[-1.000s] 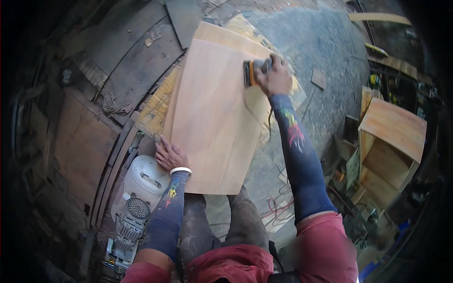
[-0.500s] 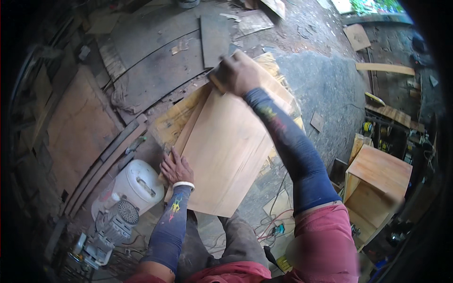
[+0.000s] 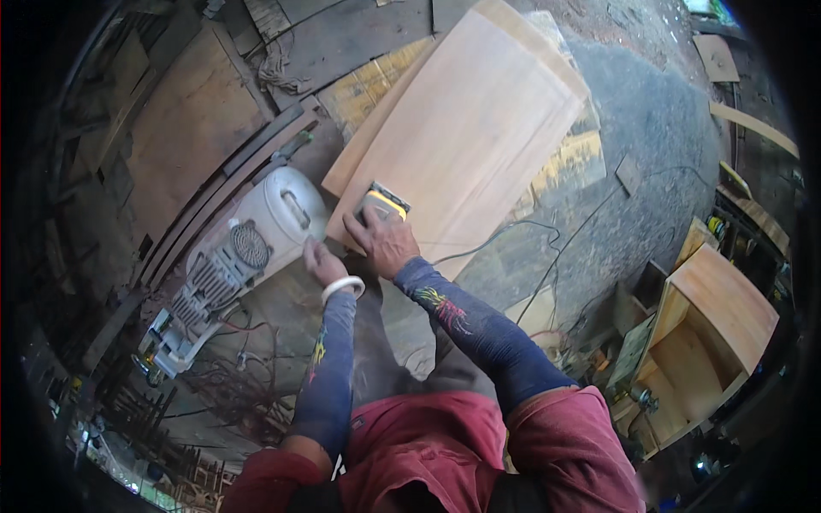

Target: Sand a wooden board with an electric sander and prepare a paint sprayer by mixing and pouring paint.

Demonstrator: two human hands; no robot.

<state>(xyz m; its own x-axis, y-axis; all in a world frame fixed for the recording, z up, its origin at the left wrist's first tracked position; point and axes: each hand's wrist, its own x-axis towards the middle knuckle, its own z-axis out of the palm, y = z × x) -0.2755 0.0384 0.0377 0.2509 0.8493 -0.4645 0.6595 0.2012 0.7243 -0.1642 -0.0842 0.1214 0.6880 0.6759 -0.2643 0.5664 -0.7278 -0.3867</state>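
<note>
Your right hand, wrapped round the sander, swung to the near end of the board, so that's likely getting worked; left hand came off, half-curled, can't tell if empty.

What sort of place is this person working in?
Probably a woodworking shop: the right hand holds what looks like a power sander on a broad wooden panel, an apparent air compressor stands to the left, and an open wooden cabinet sits at the right.
</note>
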